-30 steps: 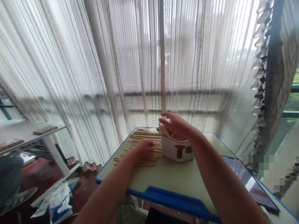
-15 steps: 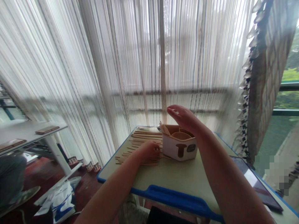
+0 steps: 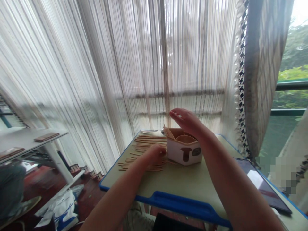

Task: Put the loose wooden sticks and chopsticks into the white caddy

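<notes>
Head view shows, as the largest thing, a striped sheer curtain (image 3: 120, 64) which hangs behind my whole working place. Before it stands the counter (image 3: 183, 183), pale on top, with a blue edge. On its right side lies a dark tablet (image 3: 264, 186), partly covered by my right forearm. Near the far middle of the counter stands a white box (image 3: 184, 152) with brown marks; it is upright, its top is open, and inside it has dividing walls.

My right hand (image 3: 186, 118) is above this box, with the fingers loosely stretched out, and I see nothing held in it. My left hand (image 3: 156, 154) is low over the counter, just left of the box, with curled fingers; whether a stick is between them I cannot tell. Under and around it, many thin wooden sticks (image 3: 149, 140) lie on the counter, more or less side by side. A few pale sticks (image 3: 168, 132) stand tilted in the left corner of the box.

For such thin pieces, I think a light touch is best: the left fingertips should press softly, because neighbouring sticks could roll easily. The right wrist should also be careful to not knock the box's rim.
</notes>
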A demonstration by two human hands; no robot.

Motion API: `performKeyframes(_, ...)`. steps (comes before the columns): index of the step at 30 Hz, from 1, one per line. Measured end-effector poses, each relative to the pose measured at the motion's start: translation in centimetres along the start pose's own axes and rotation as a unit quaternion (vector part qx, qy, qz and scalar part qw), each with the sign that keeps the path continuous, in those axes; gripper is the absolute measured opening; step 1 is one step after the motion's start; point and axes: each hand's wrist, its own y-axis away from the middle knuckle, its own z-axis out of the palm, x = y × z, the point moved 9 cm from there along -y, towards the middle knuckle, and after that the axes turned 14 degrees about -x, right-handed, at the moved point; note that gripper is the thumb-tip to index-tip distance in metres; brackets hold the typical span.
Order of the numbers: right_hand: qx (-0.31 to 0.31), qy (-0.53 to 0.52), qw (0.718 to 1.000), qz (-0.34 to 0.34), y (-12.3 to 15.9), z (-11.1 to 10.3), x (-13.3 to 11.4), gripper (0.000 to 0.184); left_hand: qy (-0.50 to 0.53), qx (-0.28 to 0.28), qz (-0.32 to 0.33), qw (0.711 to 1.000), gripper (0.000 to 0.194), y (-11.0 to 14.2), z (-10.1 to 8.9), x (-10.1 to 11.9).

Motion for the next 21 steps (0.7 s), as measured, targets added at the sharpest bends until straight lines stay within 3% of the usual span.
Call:
performKeyframes(3, 0.003, -0.003, 1.0, -0.007, -0.1, 0.1, 0.0, 0.044, -0.094, 0.017, 0.011, 0.995, 0.015, 0.4, -1.2, 1.0)
performKeyframes(8, 0.008, -0.003, 1.0, -0.005, -0.2, -0.1, 0.2, 0.044, -0.187, 0.099, 0.029, 0.977, 0.022, 1.1, -3.7, 2.7)
performKeyframes(14, 0.013, -0.001, 1.0, -0.005, -0.1, -0.1, 0.3, 0.045, -0.226, 0.183, 0.045, 0.956, 0.028, 2.2, -5.7, 4.1)
performKeyframes(21, 0.032, 0.009, 0.999, -0.014, 0.0, -0.4, -0.3, 0.046, -0.222, 0.354, 0.036, 0.908, 0.021, 5.5, -9.4, 4.8)
